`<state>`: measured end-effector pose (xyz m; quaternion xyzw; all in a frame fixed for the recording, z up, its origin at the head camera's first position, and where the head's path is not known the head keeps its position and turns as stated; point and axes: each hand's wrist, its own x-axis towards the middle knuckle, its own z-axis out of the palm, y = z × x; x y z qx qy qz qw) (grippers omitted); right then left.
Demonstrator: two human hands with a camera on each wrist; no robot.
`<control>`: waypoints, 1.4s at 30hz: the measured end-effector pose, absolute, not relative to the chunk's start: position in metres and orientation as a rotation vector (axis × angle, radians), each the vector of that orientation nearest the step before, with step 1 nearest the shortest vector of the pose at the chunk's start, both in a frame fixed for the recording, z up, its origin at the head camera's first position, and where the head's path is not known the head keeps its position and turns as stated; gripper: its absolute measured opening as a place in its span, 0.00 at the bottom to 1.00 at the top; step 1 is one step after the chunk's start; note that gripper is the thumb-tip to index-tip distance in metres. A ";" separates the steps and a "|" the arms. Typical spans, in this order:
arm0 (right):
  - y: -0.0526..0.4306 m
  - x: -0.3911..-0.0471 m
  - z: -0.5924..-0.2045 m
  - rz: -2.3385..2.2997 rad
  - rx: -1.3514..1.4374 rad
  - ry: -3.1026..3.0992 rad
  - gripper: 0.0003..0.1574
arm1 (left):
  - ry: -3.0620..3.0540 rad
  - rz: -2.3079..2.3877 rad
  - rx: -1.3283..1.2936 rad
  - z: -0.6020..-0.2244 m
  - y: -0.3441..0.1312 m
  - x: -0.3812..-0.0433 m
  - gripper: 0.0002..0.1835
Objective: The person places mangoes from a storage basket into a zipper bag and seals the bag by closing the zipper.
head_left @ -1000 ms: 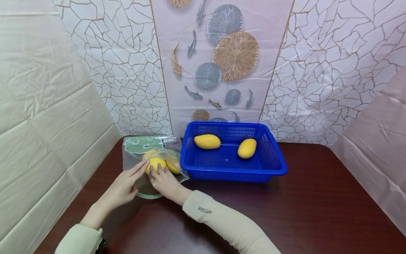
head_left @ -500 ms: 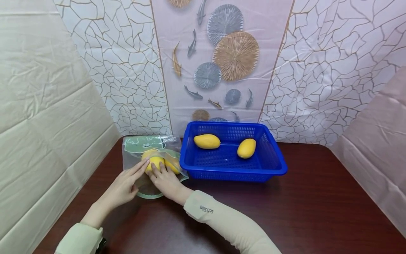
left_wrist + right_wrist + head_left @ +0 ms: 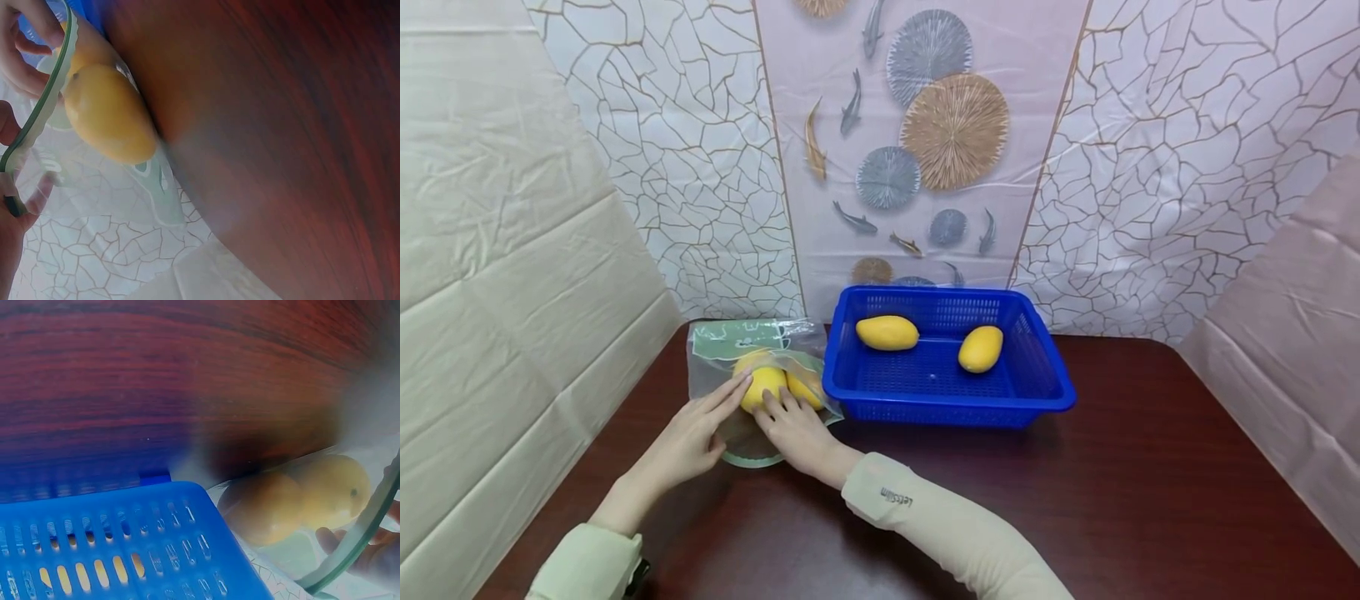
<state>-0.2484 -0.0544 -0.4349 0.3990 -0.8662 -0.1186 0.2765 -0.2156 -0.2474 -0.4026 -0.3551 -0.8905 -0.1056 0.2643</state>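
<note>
A clear plastic bag with green print point(image 3: 711, 379) lies at the table's left with several yellow mangoes point(image 3: 766, 385) inside. My left hand point(image 3: 688, 437) holds the bag at its left side, long fingers extended toward the front mango. In the left wrist view, the bag's green rim point(image 3: 47, 100) runs between thumb and finger. My right hand point(image 3: 797, 432) reaches in at the mouth, its spread fingertips against the near side of the front mango. In the right wrist view, its fingertips point(image 3: 328, 539) are close to a mango point(image 3: 334, 490).
A blue plastic basket point(image 3: 955, 408) stands right of the bag, close against it. Two more mangoes lie in it, one mango point(image 3: 887, 333) at the left and another mango point(image 3: 981, 350) at the right. The dark wooden table point(image 3: 1120, 500) extends rightward; patterned cloth hangs behind.
My right hand has eased slightly down and right along the front mango, exposing more of it. The left hand stays nearly where it was. The basket's mangoes lie unmoved.
</note>
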 end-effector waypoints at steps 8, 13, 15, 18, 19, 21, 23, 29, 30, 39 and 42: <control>-0.050 -0.241 -0.435 -0.300 1.068 -2.283 0.23 | -2.386 -0.286 -0.968 -0.403 -0.248 -0.219 0.51; -0.047 -0.237 -0.434 -0.275 1.106 -2.255 0.20 | -2.397 -0.301 -0.971 -0.401 -0.247 -0.220 0.52; -0.047 -0.236 -0.434 -0.256 1.130 -2.247 0.18 | -2.400 -0.301 -0.972 -0.401 -0.247 -0.220 0.52; -0.046 -0.234 -0.433 -0.246 1.138 -2.232 0.15 | -2.393 -0.299 -0.977 -0.400 -0.246 -0.220 0.53; -0.045 -0.233 -0.433 -0.245 1.135 -2.226 0.14 | -2.391 -0.299 -0.979 -0.399 -0.246 -0.221 0.53; -0.044 -0.232 -0.433 -0.239 1.132 -2.215 0.12 | -2.388 -0.300 -0.980 -0.399 -0.245 -0.221 0.52; -0.043 -0.231 -0.433 -0.226 1.137 -2.210 0.10 | -2.393 -0.301 -0.977 -0.399 -0.245 -0.221 0.52; -0.036 -0.228 -0.430 -0.129 1.182 -2.268 0.10 | -2.418 -0.318 -0.960 -0.403 -0.244 -0.220 0.54; -0.034 -0.227 -0.429 -0.103 1.188 -2.284 0.11 | -2.418 -0.321 -0.958 -0.404 -0.244 -0.220 0.54; -0.015 -0.220 -0.424 0.014 1.248 -2.271 0.10 | -2.417 -0.322 -0.958 -0.405 -0.242 -0.222 0.55; -0.009 -0.216 -0.422 0.052 1.261 -2.228 0.11 | -2.415 -0.325 -0.962 -0.405 -0.242 -0.222 0.56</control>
